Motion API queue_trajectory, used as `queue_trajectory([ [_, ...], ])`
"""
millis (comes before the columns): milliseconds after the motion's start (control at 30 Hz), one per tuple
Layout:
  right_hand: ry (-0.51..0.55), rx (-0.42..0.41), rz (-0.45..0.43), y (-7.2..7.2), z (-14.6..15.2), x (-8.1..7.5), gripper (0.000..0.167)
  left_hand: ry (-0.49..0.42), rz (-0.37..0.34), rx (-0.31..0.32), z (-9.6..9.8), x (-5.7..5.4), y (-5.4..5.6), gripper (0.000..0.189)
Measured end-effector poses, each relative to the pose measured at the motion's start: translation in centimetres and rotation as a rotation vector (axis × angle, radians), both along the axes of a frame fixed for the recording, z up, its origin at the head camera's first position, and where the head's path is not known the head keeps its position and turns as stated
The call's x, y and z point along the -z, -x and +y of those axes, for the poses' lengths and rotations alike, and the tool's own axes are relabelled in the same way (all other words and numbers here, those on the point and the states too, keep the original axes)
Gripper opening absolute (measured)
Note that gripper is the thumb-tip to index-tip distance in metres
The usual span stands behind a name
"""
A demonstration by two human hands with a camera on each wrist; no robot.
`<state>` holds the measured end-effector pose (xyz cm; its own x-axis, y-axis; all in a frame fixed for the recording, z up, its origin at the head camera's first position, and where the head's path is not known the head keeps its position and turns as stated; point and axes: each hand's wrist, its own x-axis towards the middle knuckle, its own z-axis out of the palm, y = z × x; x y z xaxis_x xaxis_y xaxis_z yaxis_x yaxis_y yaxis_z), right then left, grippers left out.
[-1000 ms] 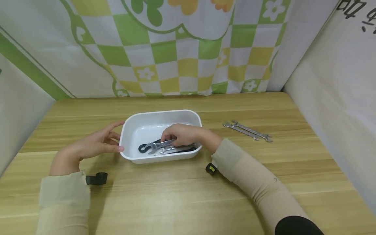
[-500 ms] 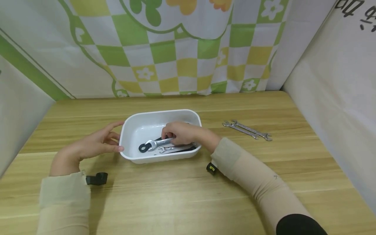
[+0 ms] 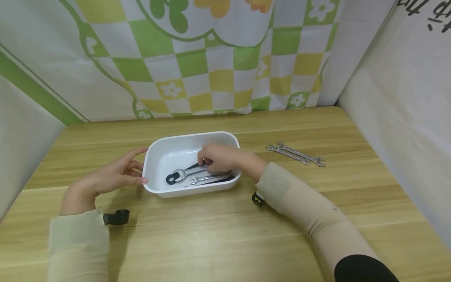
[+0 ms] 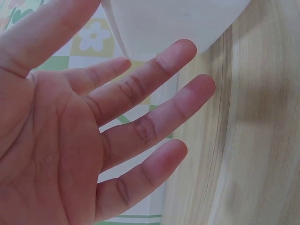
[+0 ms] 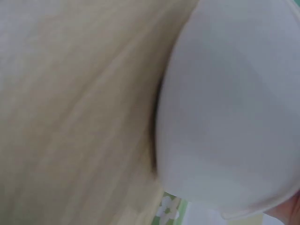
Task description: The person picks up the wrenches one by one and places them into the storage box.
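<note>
My left hand [image 3: 118, 172] touches the left end of a white tray [image 3: 156, 192], thumb and forefinger at its wall. Its other fingers stay extended and spread in the left wrist view. Reaching into the tray, my right hand [image 3: 220, 158] has curled fingers at the handle of a large silver open-ended wrench [image 3: 190, 171]. That wrench's jaw end lies over a black tool with a ringed end [image 3: 171, 179]. A smaller silver wrench [image 3: 202, 179] lies nearer the front wall, beside a dark slim tool [image 3: 223, 179]. The right wrist view shows the tray's outer wall [image 5: 225, 108], with the hand mostly hidden.
Two silver open-ended wrenches [image 3: 299, 154] lie side by side on the wooden table [image 3: 211, 235], right of the tray. A patterned cloth [image 3: 197, 78] hangs behind the table, with white panels at the sides. Dark camera mounts sit at both cuffs.
The large wrench has been lowered from a slight tilt to lie over the black ringed tool. My right hand has shifted slightly right and back; the left hand has stayed at the tray.
</note>
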<state>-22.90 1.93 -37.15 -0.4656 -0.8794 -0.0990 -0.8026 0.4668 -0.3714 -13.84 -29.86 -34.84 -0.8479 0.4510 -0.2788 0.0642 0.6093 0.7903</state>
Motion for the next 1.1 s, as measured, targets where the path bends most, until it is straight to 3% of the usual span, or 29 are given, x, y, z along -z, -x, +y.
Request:
queue_trajectory([
  [333, 0.119, -0.016, -0.006, 0.0, 1.9, -1.3, 0.021, -0.008, -0.008, -0.007, -0.1, 0.1, 0.0, 0.092],
  [633, 0.286, 0.004, -0.086, -1.0, 4.8, -2.2, 0.020, -0.027, -0.015, -0.015, -0.1, 0.1, -0.1, 0.093],
  [1100, 0.442, 0.217, -0.044, -1.8, 11.2, -4.3, 0.022, -0.024, -0.019, -0.026, -0.1, 0.0, -0.2, 0.093],
])
